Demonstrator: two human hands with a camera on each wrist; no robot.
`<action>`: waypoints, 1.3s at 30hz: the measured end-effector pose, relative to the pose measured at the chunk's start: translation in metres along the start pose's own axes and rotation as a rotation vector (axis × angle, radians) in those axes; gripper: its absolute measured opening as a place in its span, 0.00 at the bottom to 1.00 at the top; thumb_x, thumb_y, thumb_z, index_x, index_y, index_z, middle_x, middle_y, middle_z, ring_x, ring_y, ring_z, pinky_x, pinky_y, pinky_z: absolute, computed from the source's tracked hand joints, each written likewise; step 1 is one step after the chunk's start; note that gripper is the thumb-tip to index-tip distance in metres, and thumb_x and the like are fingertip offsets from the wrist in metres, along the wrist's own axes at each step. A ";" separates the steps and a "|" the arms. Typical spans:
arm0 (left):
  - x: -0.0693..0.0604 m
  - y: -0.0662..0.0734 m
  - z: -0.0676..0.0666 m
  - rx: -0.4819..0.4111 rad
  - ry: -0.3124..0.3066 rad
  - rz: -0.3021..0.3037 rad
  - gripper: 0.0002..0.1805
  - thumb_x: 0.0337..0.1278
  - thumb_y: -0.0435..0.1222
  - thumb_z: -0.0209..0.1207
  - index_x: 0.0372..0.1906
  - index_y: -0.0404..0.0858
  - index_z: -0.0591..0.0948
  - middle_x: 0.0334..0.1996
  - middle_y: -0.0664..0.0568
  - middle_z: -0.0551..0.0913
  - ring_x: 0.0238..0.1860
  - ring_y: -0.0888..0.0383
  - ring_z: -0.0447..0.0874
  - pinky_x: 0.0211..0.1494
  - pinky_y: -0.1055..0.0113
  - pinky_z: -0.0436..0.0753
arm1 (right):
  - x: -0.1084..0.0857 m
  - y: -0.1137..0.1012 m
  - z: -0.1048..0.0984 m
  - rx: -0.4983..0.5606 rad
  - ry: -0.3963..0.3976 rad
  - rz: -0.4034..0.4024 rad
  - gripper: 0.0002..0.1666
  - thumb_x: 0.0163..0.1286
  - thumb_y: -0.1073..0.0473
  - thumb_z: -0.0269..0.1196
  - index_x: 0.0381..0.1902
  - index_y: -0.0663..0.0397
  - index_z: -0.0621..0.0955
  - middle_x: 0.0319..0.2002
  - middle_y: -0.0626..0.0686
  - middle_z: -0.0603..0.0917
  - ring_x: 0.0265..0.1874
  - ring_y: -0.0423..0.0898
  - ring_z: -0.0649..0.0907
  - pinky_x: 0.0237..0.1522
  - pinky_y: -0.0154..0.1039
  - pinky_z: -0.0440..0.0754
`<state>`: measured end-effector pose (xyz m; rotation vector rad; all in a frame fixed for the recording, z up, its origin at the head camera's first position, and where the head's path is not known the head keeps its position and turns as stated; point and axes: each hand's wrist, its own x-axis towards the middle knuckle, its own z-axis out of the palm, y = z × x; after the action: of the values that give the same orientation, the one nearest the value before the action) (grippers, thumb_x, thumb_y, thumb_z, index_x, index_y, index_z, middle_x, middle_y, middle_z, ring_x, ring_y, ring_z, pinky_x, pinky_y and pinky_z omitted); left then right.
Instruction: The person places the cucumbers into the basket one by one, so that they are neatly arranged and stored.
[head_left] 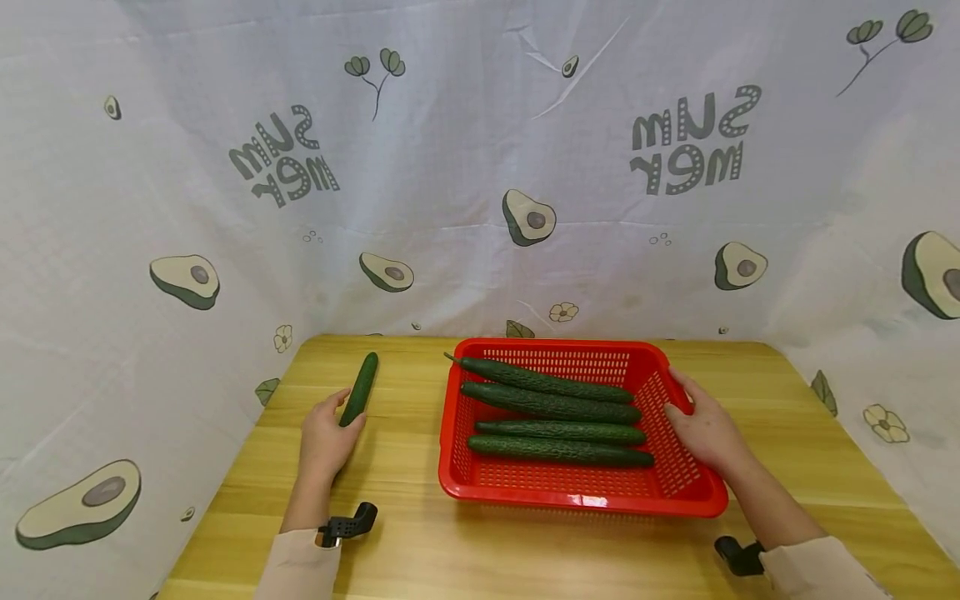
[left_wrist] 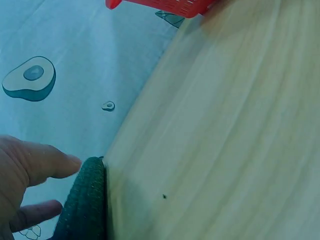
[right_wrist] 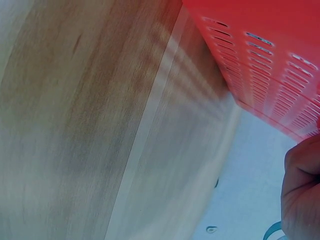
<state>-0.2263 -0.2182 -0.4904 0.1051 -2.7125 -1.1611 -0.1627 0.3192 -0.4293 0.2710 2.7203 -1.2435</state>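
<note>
On the left of the table, a dark green cucumber [head_left: 362, 385] lies lengthwise, and my left hand [head_left: 328, 435] is over its near part. Thumb and fingers are spread about it; in the left wrist view, the fingers [left_wrist: 47, 162] appear beside the cucumber [left_wrist: 85, 200] with a small gap. A red plastic basket [head_left: 585, 502] stands right of centre, holding several cucumbers [head_left: 558, 406] laid side by side. My right hand [head_left: 708, 429] grips the basket's right rim, thumb inside. In the right wrist view, the curled hand [right_wrist: 302, 187] is at the perforated red wall [right_wrist: 270, 65].
The wooden table [head_left: 405, 533] carries the basket and the loose cucumber. A white cloth [head_left: 465, 167] printed with avocados hangs behind and along both sides. Black wrist mounts [head_left: 352, 523] sit on both wrists.
</note>
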 end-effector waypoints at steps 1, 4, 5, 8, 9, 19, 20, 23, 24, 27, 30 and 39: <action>0.000 -0.001 0.000 0.021 -0.007 -0.010 0.33 0.64 0.38 0.65 0.71 0.31 0.72 0.64 0.28 0.76 0.64 0.30 0.74 0.67 0.37 0.73 | 0.000 0.000 0.000 0.001 0.001 0.000 0.42 0.82 0.53 0.46 0.84 0.47 0.41 0.61 0.80 0.72 0.30 0.48 0.88 0.29 0.46 0.87; -0.002 -0.004 0.002 0.052 -0.036 -0.056 0.37 0.61 0.40 0.66 0.73 0.31 0.70 0.64 0.26 0.75 0.62 0.28 0.76 0.63 0.37 0.76 | 0.000 0.000 -0.001 0.004 0.002 0.000 0.42 0.82 0.53 0.47 0.84 0.48 0.41 0.61 0.80 0.73 0.31 0.49 0.88 0.29 0.46 0.88; -0.002 -0.005 0.002 0.051 -0.045 -0.071 0.38 0.61 0.40 0.66 0.73 0.31 0.69 0.65 0.26 0.75 0.61 0.28 0.77 0.61 0.37 0.77 | 0.000 -0.001 -0.001 0.003 0.003 0.000 0.42 0.82 0.53 0.47 0.84 0.48 0.41 0.61 0.80 0.73 0.31 0.49 0.88 0.29 0.46 0.88; -0.004 -0.007 0.004 0.040 -0.067 -0.111 0.40 0.61 0.40 0.65 0.75 0.32 0.67 0.65 0.26 0.75 0.60 0.29 0.79 0.59 0.39 0.80 | -0.001 -0.001 -0.001 0.002 0.003 0.005 0.42 0.82 0.53 0.47 0.84 0.48 0.41 0.62 0.80 0.72 0.30 0.48 0.88 0.30 0.46 0.88; -0.004 -0.007 0.004 0.035 -0.071 -0.120 0.40 0.61 0.39 0.65 0.76 0.32 0.66 0.65 0.27 0.75 0.59 0.30 0.79 0.59 0.40 0.80 | -0.001 -0.001 -0.001 0.001 0.003 0.008 0.42 0.82 0.53 0.47 0.84 0.48 0.41 0.62 0.80 0.72 0.30 0.48 0.88 0.29 0.46 0.88; -0.006 -0.007 0.005 0.117 -0.042 -0.153 0.38 0.61 0.37 0.61 0.76 0.33 0.65 0.60 0.28 0.79 0.57 0.30 0.80 0.57 0.39 0.79 | -0.002 -0.002 -0.001 -0.001 0.006 0.000 0.42 0.82 0.53 0.46 0.84 0.49 0.42 0.62 0.80 0.71 0.31 0.48 0.88 0.30 0.46 0.88; -0.005 -0.007 0.005 0.117 -0.040 -0.151 0.38 0.62 0.37 0.61 0.76 0.33 0.66 0.60 0.29 0.80 0.57 0.30 0.80 0.57 0.40 0.79 | -0.002 -0.002 -0.001 -0.001 0.006 -0.001 0.42 0.82 0.53 0.46 0.84 0.49 0.41 0.62 0.80 0.71 0.31 0.48 0.88 0.30 0.46 0.88; -0.006 -0.007 0.005 0.117 -0.037 -0.150 0.37 0.63 0.37 0.61 0.76 0.33 0.66 0.60 0.29 0.80 0.57 0.30 0.80 0.57 0.40 0.79 | -0.002 -0.003 -0.001 -0.006 0.009 -0.005 0.42 0.82 0.53 0.46 0.84 0.49 0.41 0.62 0.80 0.71 0.31 0.49 0.88 0.29 0.46 0.88; -0.006 -0.007 0.005 0.116 -0.034 -0.150 0.36 0.63 0.36 0.60 0.76 0.33 0.66 0.60 0.29 0.80 0.57 0.31 0.80 0.57 0.40 0.79 | -0.002 -0.003 -0.001 -0.008 0.009 -0.005 0.42 0.82 0.53 0.46 0.84 0.49 0.42 0.62 0.80 0.71 0.31 0.49 0.88 0.29 0.46 0.88; -0.007 -0.006 0.005 0.115 -0.029 -0.150 0.36 0.64 0.36 0.60 0.76 0.34 0.66 0.60 0.29 0.80 0.57 0.30 0.80 0.58 0.39 0.79 | -0.001 -0.002 -0.001 -0.013 0.010 -0.010 0.41 0.83 0.53 0.46 0.84 0.50 0.42 0.62 0.80 0.71 0.31 0.49 0.88 0.30 0.46 0.88; -0.007 -0.003 0.003 0.105 -0.025 -0.142 0.36 0.65 0.37 0.60 0.76 0.34 0.65 0.61 0.29 0.79 0.58 0.30 0.80 0.58 0.39 0.78 | -0.001 -0.001 -0.001 -0.008 0.010 -0.013 0.41 0.83 0.53 0.46 0.84 0.50 0.41 0.62 0.80 0.71 0.31 0.49 0.88 0.30 0.46 0.88; -0.010 0.006 -0.005 0.037 -0.010 -0.135 0.35 0.68 0.39 0.59 0.77 0.37 0.64 0.65 0.31 0.78 0.59 0.31 0.81 0.57 0.41 0.79 | 0.000 -0.001 -0.001 0.001 0.010 -0.010 0.42 0.82 0.54 0.46 0.84 0.51 0.42 0.62 0.79 0.71 0.32 0.49 0.88 0.30 0.45 0.88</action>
<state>-0.2150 -0.2163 -0.4841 0.2924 -2.7735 -1.1491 -0.1626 0.3190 -0.4277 0.2646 2.7327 -1.2502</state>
